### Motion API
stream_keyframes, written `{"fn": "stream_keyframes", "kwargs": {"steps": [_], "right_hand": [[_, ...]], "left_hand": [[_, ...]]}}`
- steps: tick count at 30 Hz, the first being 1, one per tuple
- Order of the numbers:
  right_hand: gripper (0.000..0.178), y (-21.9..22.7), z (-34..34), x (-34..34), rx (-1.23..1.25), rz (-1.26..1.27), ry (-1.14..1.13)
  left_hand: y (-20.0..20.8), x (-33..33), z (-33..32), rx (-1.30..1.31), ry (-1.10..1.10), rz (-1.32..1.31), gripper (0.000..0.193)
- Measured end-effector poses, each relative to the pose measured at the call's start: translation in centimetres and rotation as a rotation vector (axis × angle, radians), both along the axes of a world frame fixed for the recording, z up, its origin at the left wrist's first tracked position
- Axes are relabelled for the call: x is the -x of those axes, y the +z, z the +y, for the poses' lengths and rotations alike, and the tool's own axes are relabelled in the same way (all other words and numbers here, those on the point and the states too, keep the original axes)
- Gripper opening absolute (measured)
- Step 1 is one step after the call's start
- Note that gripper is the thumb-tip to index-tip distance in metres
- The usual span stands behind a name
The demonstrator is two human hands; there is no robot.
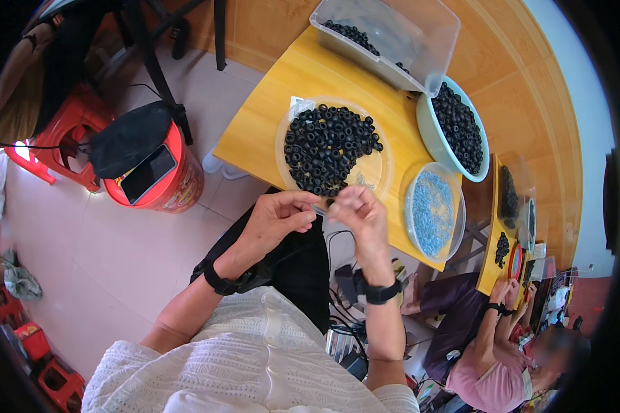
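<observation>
Both my hands meet just off the near rim of a round clear tray (382, 141) heaped with black ring-shaped pieces (327, 148). My left hand (280, 215) is closed in a pinch, thumb against forefinger; whatever lies between them is too small to make out. Close beside it, my right hand (365, 219) has its fingers curled together, slightly blurred, and any held thing is hidden. A dark piece shows at its fingertips, but I cannot tell whether it is gripped. Dark bands circle both my wrists.
The yellow table (255, 131) also bears a clear bin (393, 34) with black pieces, a pale green basin (430, 127) full of them, and a round tub of small blue pieces (430, 213). Left stands a red bucket (182, 182) with a phone (148, 173). A co-worker (492, 372) sits right.
</observation>
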State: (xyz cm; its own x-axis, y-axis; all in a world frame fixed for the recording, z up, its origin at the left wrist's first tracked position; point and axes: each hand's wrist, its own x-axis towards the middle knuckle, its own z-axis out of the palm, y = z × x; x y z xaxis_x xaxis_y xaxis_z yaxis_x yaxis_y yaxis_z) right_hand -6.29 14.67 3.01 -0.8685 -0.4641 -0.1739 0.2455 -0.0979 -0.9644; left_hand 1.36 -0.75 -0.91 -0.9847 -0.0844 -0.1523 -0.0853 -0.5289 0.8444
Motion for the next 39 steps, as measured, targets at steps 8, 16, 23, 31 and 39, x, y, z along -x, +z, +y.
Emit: {"fn": "stream_keyframes", "kwargs": {"steps": [8, 16, 23, 31, 39], "right_hand": [[0.010, -0.6, -0.6, -2.7, 0.115, -0.145, 0.009], [0.007, -1.3, 3.4, 3.3, -0.540, 0.567, -0.211], [0.009, -0.5, 3.7, 3.7, -1.216, 0.922, -0.079], [0.009, -1.5, 3.8, 4.6, -0.913, 0.874, -0.080], [0.009, -1.6, 5.0, 4.6, -1.039, 0.906, -0.207]], "left_hand": [[-0.3, -0.3, -0.3, 0.006, -0.057, 0.050, 0.020], [0.3, -0.5, -0.8, -0.156, -0.030, 0.038, 0.012], [0.8, -0.5, -1.1, -0.157, 0.012, -0.021, 0.012], [0.2, -0.5, -1.4, -0.140, 0.001, -0.028, 0.011], [0.2, -0.4, -1.3, -0.165, -0.004, -0.020, 0.011]]}}
